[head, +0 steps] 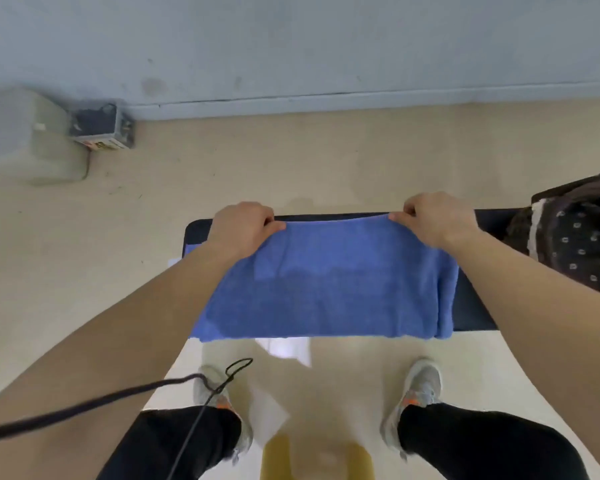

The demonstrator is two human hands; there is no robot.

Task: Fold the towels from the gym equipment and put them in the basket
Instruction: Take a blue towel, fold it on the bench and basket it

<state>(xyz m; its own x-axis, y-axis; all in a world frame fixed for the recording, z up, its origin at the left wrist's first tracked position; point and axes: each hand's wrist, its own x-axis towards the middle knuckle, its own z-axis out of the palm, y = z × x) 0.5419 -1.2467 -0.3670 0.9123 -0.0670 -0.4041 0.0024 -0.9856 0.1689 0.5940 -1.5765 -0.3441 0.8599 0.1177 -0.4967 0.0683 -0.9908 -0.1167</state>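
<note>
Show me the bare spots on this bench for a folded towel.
Bare bench shows in a strip between the blue towel and the patterned cloth, plus a sliver at its left end. The middle is crowded: the left hand and right hand pinch the towel's far edge.

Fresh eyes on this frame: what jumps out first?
The blue towel, spread across a dark pad at centre frame, dominates the view. The left hand and right hand each pinch its far edge, one near each corner. A dark patterned cloth sits at the pad's right end, cut off by the frame's edge.
</note>
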